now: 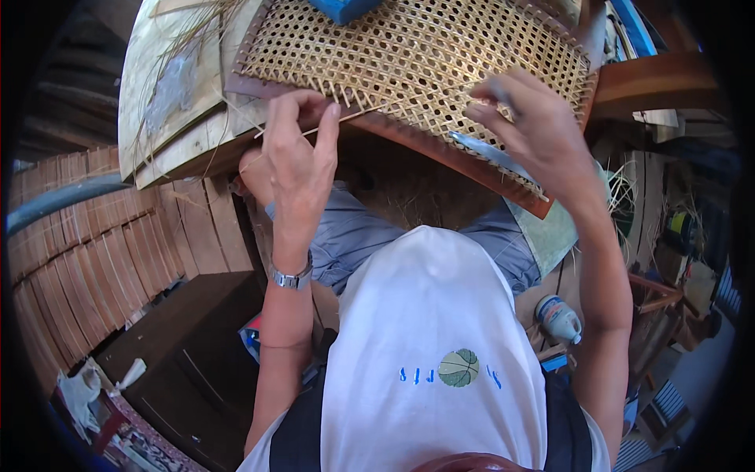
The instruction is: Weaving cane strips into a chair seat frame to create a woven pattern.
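A woven cane panel [393, 55] in a reddish-brown wooden frame lies tilted in front of me. At its near left edge, my left hand [299, 153] is closed in a loose pinch, with a thin cane strand [358, 114] passing between thumb and index finger. Over the right part of the weave hovers my right hand [535, 130], slightly blurred. Its fingers are curled together, and what they hold is hard to make out. A narrow silvery blade-like strip [491, 151] shows just beneath this hand along the frame edge; whether the hand grips it is unclear.
A blue object [346, 8] rests on the far side of the panel. Loose cane strands lie on the wooden board [177, 110] at left. A dark box [185, 362] stands lower left, a white bottle [558, 318] to my right. A wooden bar [661, 82] juts at the far right.
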A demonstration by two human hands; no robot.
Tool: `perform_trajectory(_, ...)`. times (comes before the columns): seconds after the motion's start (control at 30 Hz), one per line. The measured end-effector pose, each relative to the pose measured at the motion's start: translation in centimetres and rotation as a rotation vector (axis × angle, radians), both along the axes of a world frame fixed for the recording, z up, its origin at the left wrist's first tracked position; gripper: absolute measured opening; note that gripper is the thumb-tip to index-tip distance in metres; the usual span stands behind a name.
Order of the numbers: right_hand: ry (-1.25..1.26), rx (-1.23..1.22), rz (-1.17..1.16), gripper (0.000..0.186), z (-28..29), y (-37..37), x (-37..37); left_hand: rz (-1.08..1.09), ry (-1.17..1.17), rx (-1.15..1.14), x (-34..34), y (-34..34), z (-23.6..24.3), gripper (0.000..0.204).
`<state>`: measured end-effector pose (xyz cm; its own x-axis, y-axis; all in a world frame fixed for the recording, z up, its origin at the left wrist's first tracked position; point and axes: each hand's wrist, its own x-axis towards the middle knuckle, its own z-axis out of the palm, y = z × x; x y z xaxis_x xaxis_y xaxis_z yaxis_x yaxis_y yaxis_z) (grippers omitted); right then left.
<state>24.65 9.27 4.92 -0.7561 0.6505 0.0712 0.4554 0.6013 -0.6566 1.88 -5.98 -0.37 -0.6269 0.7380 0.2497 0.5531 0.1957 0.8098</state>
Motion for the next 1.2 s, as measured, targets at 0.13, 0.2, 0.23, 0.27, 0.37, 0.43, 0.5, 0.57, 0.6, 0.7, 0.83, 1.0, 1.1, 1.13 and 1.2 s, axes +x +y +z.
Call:
perform_trajectory(0.13,-0.223,0.398,0.091,0.027,-2.5,1.8,-3.1,0.014,0.165,-0.123,0.2,-1.1,-2.2,0.023)
perform_trajectory(0.2,-0.233,0.303,0.124,0.028,-2.6,3.0,-2.8,0.003,0.253,-0.172,0.4,-1.0,-1.4,0.023)
perform_trajectory(0.23,-0.230,0.308,0.142,0.028,-2.3,3.2,-3.2,-0.051,0.328,-0.220,0.4,-0.9,-1.3,0.023)
perform_trajectory(0.27,-0.329,0.198,0.129,0.028,-1.9,3.4,-3.6,-0.055,0.335,-0.208,0.4,-0.8,-1.7,0.021)
perform_trajectory(0.37,-0.446,0.211,0.165,0.028,-1.7,4.5,-2.8,-0.024,0.273,-0.184,0.7,-0.7,-1.5,0.019)
perform_trajectory(0.43,-0.268,0.261,0.074,0.027,-1.5,7.4,0.8,-0.031,0.301,-0.154,0.3,-0.7,-1.1,0.017)
perform_trajectory(0.5,-0.455,0.245,-0.146,0.027,1.4,9.8,4.1,-0.024,0.329,-0.131,-0.2,-1.0,-1.3,0.016)
perform_trajectory(0.57,-0.393,0.294,-0.154,0.028,2.4,8.7,5.1,-0.084,0.122,-0.136,-0.7,-1.0,-1.8,0.014)
perform_trajectory(0.6,-0.327,0.338,-0.165,0.029,2.9,8.2,5.4,-0.081,0.114,-0.132,-0.9,-1.3,-1.7,0.014)
perform_trajectory(0.7,-0.390,0.289,-0.009,0.028,2.4,5.5,5.1,-0.039,0.027,-0.154,-1.6,-1.8,-1.4,0.015)
perform_trajectory(0.83,-0.459,0.424,-0.363,0.032,2.6,8.4,9.3,-0.037,-0.162,-0.116,-1.2,-1.5,-2.0,0.018)
perform_trajectory(1.0,-0.136,0.366,-0.493,0.032,5.4,4.9,6.4,0.001,-0.251,-0.069,-0.3,-2.3,0.5,0.017)
perform_trajectory(1.1,0.354,0.142,-0.335,0.024,5.6,2.8,3.6,-0.049,-0.499,-0.030,-0.2,-2.7,-0.6,0.019)
perform_trajectory(1.13,0.359,-0.022,-0.168,0.020,5.2,1.4,1.5,-0.076,-0.518,0.030,0.0,-2.7,-1.0,0.022)
perform_trajectory(1.2,0.131,-0.175,0.128,0.017,2.8,-0.5,-2.9,-0.109,-0.626,0.052,0.4,-2.3,-0.7,0.022)
